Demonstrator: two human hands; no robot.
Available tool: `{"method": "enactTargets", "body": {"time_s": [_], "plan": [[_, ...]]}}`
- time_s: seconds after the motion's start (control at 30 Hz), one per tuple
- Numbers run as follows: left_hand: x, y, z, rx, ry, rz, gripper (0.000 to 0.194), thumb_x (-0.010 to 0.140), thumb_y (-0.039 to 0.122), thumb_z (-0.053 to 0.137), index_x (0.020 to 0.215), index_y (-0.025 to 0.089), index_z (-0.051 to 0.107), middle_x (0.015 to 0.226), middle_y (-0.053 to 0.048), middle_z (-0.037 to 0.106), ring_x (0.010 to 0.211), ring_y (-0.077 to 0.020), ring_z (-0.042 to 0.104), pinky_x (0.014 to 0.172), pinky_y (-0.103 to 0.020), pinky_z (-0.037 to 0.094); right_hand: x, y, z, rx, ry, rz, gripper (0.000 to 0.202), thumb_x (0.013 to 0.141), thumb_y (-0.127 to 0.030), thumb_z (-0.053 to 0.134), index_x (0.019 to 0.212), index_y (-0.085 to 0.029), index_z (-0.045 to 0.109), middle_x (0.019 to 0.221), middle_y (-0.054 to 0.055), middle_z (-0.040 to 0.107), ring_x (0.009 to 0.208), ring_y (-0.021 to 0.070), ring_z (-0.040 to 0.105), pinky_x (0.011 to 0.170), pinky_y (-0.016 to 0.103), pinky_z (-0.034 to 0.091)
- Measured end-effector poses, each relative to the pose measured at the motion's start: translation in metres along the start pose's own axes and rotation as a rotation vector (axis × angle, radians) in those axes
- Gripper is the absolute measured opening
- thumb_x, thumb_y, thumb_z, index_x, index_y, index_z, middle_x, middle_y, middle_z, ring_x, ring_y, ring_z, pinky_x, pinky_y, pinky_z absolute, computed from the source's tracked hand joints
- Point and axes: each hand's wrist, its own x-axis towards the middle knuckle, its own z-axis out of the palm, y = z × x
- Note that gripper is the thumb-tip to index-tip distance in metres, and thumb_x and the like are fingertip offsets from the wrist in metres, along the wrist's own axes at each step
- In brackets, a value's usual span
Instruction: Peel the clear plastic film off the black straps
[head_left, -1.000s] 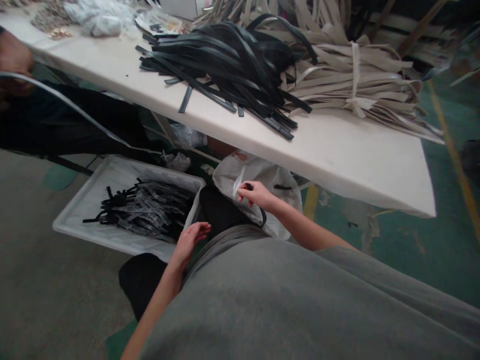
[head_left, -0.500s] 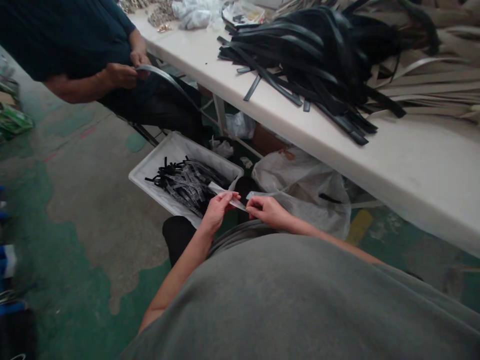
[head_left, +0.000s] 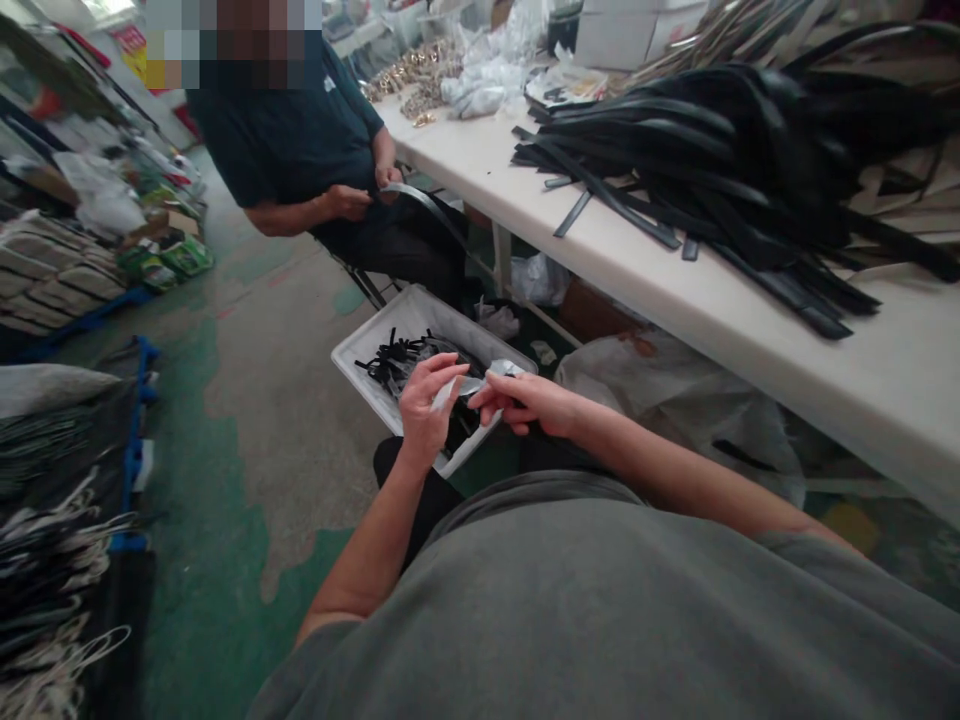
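Note:
A pale, shiny strip [head_left: 469, 386] stretches between my two hands, above the near side of a white plastic bin [head_left: 352, 352]. My left hand [head_left: 429, 405] is closed on its left part, thumb and fingers on either side. My right hand [head_left: 525, 398] pinches the right end, which is crumpled and shows above the fingers. Many short black strips [head_left: 397, 358] lie in the bin, some with whitish marks; my hands hide part of them.
Long black strips [head_left: 675, 150] are heaped on the white table [head_left: 630, 270] at the right. A person [head_left: 300, 150] sits beyond the bin, holding a long strip. A big translucent bag [head_left: 675, 400] lies under the table. Bundled goods and blue pallets stand at the left.
The view has tilted up and turned left. My hands are raised higher over the bin, with the strip bent and crumpled between them instead of straight.

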Motion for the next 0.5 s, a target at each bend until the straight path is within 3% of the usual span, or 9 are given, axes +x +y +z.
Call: {"method": "enactTargets", "body": {"time_s": [0.1, 0.2, 0.27, 0.37, 0.5], "plan": [[-0.002, 0.003, -0.012, 0.173, -0.001, 0.209, 0.018, 0.085, 0.028, 0.065, 0.101, 0.028, 0.074, 0.120, -0.007, 0.065, 0.106, -0.0194, 0.061, 0.090, -0.037, 0.050, 0.021, -0.010, 0.015, 0.026, -0.028, -0.007, 0.053, 0.089, -0.062, 0.048, 0.082, -0.013, 0.065, 0.073, 0.004, 0.067, 0.037, 0.0016, 0.021, 0.033, 0.016, 0.032], [-0.006, 0.002, -0.022, 0.343, 0.013, 0.404, 0.021, 0.082, 0.023, 0.068, 0.101, 0.031, 0.074, 0.123, -0.006, 0.064, 0.113, -0.0215, 0.058, 0.096, -0.041, 0.048, 0.032, -0.021, 0.024, 0.035, -0.045, -0.010, 0.047, 0.081, -0.059, 0.062, 0.067, -0.015, 0.056, 0.048, -0.007, 0.044, 0.036, 0.0022, 0.020, 0.033, 0.016, 0.034], [-0.009, 0.002, -0.027, 0.396, 0.032, 0.495, 0.022, 0.082, 0.021, 0.068, 0.101, 0.031, 0.074, 0.123, -0.006, 0.064, 0.116, -0.0225, 0.057, 0.098, -0.042, 0.048, 0.035, -0.027, 0.028, -0.009, -0.050, -0.023, 0.042, 0.074, -0.053, 0.071, 0.065, -0.016, 0.053, 0.044, -0.011, 0.034, 0.036, 0.0027, 0.024, 0.034, 0.016, 0.036], [-0.013, 0.012, -0.033, 0.404, 0.048, 0.547, 0.020, 0.082, 0.022, 0.068, 0.100, 0.030, 0.074, 0.120, -0.007, 0.065, 0.117, -0.0231, 0.057, 0.095, -0.041, 0.050, 0.040, -0.035, 0.031, -0.116, -0.014, -0.126, 0.032, 0.069, -0.042, 0.077, 0.072, -0.015, 0.059, 0.052, -0.007, 0.048, 0.041, 0.0039, 0.038, 0.036, 0.015, 0.037], [-0.018, 0.042, -0.047, 0.354, 0.045, 0.540, 0.017, 0.083, 0.028, 0.067, 0.099, 0.030, 0.073, 0.113, -0.004, 0.068, 0.114, -0.0226, 0.059, 0.092, -0.039, 0.053, 0.047, -0.047, 0.030, -0.226, 0.044, -0.253, 0.025, 0.071, -0.037, 0.073, 0.075, -0.014, 0.064, 0.062, -0.003, 0.059, 0.046, 0.0058, 0.047, 0.037, 0.016, 0.039]]}}
